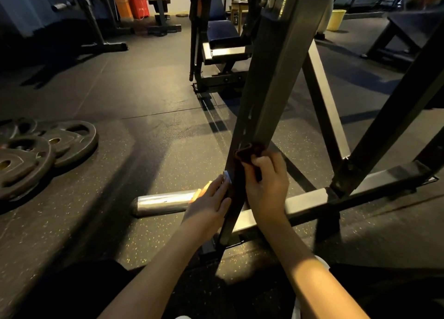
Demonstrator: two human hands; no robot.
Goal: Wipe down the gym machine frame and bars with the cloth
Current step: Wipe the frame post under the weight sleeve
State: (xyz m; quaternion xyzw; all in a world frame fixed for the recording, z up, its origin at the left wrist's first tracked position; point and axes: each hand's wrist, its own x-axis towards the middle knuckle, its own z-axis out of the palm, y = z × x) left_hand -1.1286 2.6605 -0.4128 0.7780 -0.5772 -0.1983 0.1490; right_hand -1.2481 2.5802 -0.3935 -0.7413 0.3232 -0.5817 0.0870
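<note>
Head view. The right hand bunches a dark reddish-brown cloth in curled fingers, its grip closed on the wad, and presses it to the near face of the slanted dark steel frame post, low down. The left hand lies with straight fingers along the post's left edge, holding nothing and apparently steadying. Judged risks: the small wad covers only part of the face, so streaks may be left; pale chipped spots just above could snag the cloth; the round chrome peg jutting left near the floor could catch a wrist on a downward stroke. Black iron weight plates lie well apart, left.
</note>
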